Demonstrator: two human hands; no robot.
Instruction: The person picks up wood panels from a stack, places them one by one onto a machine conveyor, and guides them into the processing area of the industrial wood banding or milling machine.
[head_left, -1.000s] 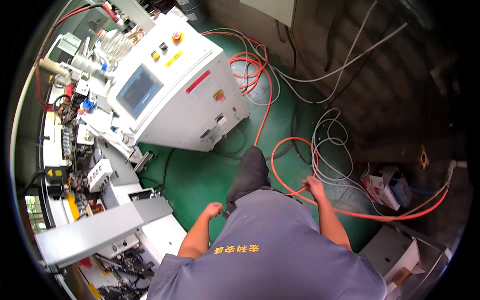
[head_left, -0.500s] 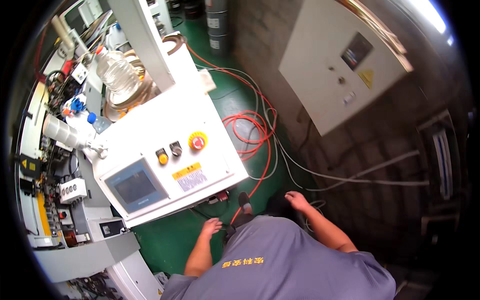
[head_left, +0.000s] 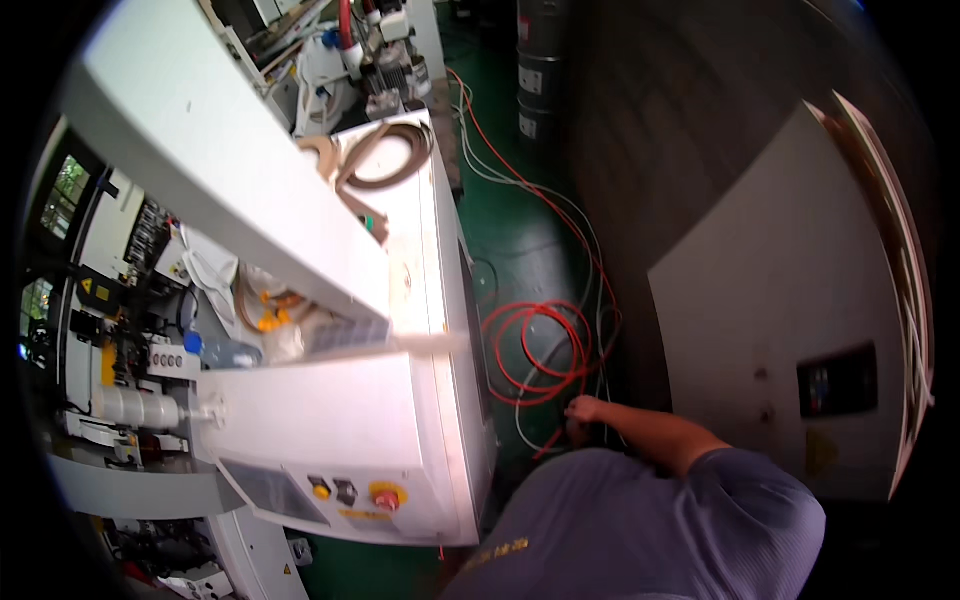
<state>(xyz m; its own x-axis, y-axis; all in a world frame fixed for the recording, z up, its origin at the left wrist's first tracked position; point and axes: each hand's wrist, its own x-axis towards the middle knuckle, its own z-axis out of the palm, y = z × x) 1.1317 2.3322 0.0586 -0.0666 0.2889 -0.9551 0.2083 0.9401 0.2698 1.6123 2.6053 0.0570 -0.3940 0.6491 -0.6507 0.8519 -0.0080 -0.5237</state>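
Observation:
My right hand (head_left: 582,409) hangs low beside my body, over the near edge of a coiled red hose (head_left: 527,404) on the floor. Its fingers are small and smeared, so their closure is unclear, and I make out nothing held. My left hand is out of sight. To my left stands a white machine cabinet (head_left: 300,405) with a small screen (head_left: 272,492), a yellow button (head_left: 321,492), a black knob (head_left: 346,491) and a red emergency stop button (head_left: 387,498). No hand touches it.
A thick white post (head_left: 240,160) rises from the cabinet, with brown strap coils (head_left: 390,160) behind it. A large grey electrical box (head_left: 770,300) stands at the right. Grey drums (head_left: 537,80) stand far back on the green floor (head_left: 510,235), crossed by hose and cables.
My view has shifted forward along the cabinet, so its panel now sits lower. My left hand has gone from sight. My right hand now appears beside the red hose coil.

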